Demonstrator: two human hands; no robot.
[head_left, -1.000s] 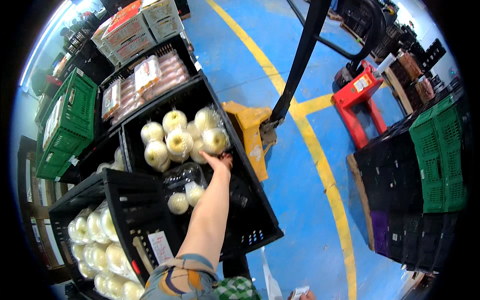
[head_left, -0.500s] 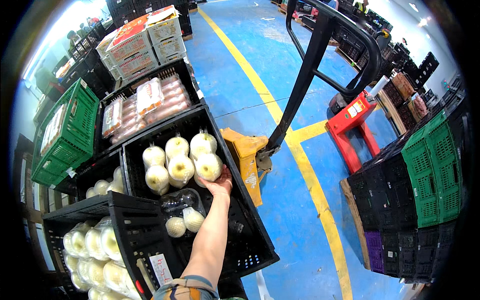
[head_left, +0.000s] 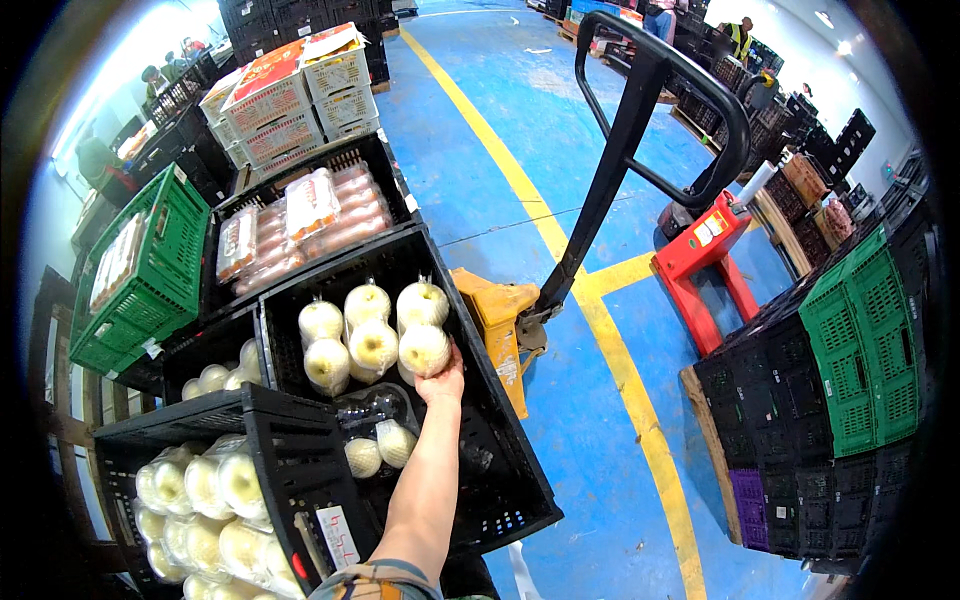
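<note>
My left hand [head_left: 442, 380] is closed around the near right side of a clear pack of pale yellow pears [head_left: 424, 347] in white foam nets. Its thumb and part of its fingers are hidden by the fruit. Beside that pack, two similar packs of pears [head_left: 372, 346] stand in a row in the black crate [head_left: 500, 440]. Nearer to me, a clear plastic pack with foam-wrapped fruit [head_left: 378, 440] lies lower in the same crate, left of my forearm. My right hand is out of view.
A black crate of pear packs [head_left: 210, 500] stands at the near left. Beyond are trays of red fruit [head_left: 300, 220], a green crate [head_left: 140, 280] and white boxes [head_left: 270, 100]. A yellow pallet jack [head_left: 500, 320] adjoins the crates; a red one [head_left: 705, 260] stands farther right, near stacked crates [head_left: 780, 400].
The view has shifted slightly, so the crates sit a little lower and farther right. My left hand stays at the same pack, its fingers now more wrapped around the fruit's side.
</note>
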